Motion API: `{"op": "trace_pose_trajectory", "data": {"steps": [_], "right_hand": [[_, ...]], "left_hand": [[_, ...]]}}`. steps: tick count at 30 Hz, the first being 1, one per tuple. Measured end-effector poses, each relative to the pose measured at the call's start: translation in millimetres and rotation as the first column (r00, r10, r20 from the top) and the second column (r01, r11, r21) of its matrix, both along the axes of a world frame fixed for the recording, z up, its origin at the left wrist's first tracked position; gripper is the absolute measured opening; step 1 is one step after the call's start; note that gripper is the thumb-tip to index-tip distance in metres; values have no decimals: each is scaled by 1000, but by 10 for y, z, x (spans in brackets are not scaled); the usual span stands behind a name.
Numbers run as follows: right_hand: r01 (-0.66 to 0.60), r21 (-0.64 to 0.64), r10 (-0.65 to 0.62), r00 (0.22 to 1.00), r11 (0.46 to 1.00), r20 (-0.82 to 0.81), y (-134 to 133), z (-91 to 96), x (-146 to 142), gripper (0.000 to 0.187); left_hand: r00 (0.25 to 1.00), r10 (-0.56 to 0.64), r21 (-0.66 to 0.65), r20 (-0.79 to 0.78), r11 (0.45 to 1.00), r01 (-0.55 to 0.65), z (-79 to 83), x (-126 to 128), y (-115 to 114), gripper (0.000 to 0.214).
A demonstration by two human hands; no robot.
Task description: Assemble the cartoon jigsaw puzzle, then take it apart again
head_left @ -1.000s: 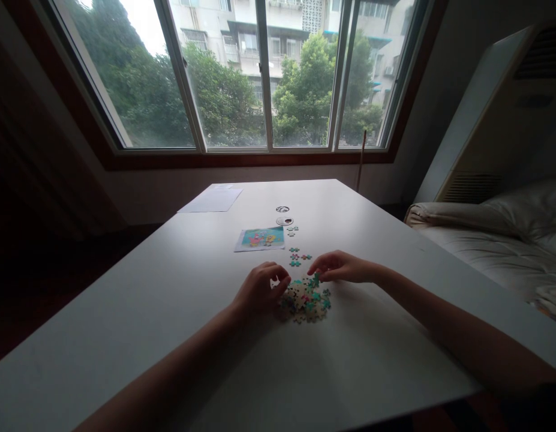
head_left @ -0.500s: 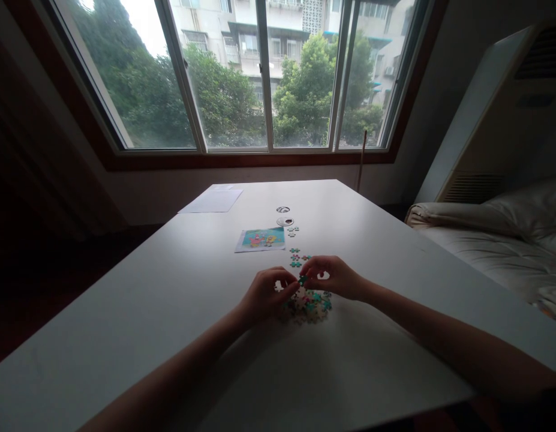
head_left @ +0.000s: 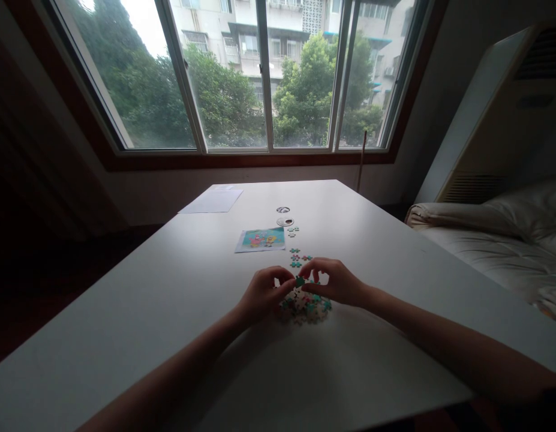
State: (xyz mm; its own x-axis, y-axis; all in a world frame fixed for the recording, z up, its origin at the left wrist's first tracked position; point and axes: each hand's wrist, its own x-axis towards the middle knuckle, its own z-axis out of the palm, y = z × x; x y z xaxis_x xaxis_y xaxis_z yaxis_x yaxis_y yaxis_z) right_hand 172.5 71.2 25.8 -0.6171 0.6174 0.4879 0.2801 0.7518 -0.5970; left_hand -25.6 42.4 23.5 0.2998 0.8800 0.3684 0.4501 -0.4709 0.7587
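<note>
A small green jigsaw piece (head_left: pixel 300 281) is held up between my two hands, above the loose pile. My left hand (head_left: pixel 265 293) pinches its left side with thumb and index finger. At its right side, the curved index finger and thumb of my right hand (head_left: pixel 335 281) close around the edge. Beneath the fingers lies a heap of jigsaw pieces (head_left: pixel 310 311), mixed green, pink and pale, partly covered by my hands. Just beyond are several separate pieces (head_left: pixel 295 264) in small rows.
A picture sheet with cartoon figures (head_left: pixel 262 239) lies beyond my left hand on the white table (head_left: pixel 179 288). Two round items (head_left: pixel 284 222) and white paper (head_left: pixel 212 201) are farther back. A padded couch (head_left: pixel 480 240) stands at the right, a window ahead.
The green piece has shifted slightly left and turned. My right hand has dropped a little and its thumb and index finger have spread somewhat. My left hand has hardly moved.
</note>
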Motion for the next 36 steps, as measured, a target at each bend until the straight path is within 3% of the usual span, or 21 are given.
{"op": "trace_pose_trajectory", "data": {"steps": [7, 17, 27, 36], "right_hand": [[110, 166, -113, 994, 980, 7, 47, 49, 55, 18], [352, 132, -321, 924, 927, -208, 342, 63, 371, 24], [342, 166, -311, 932, 925, -188, 347, 71, 389, 24], [237, 66, -243, 963, 969, 114, 703, 64, 216, 24]], "left_hand": [[999, 43, -15, -9, 999, -43, -20, -12, 26, 22], [982, 180, 5, -48, 984, -180, -104, -88, 104, 22], [976, 208, 3, -64, 978, -208, -129, -90, 122, 23], [974, 215, 10, -67, 977, -215, -181, -130, 142, 21]]}}
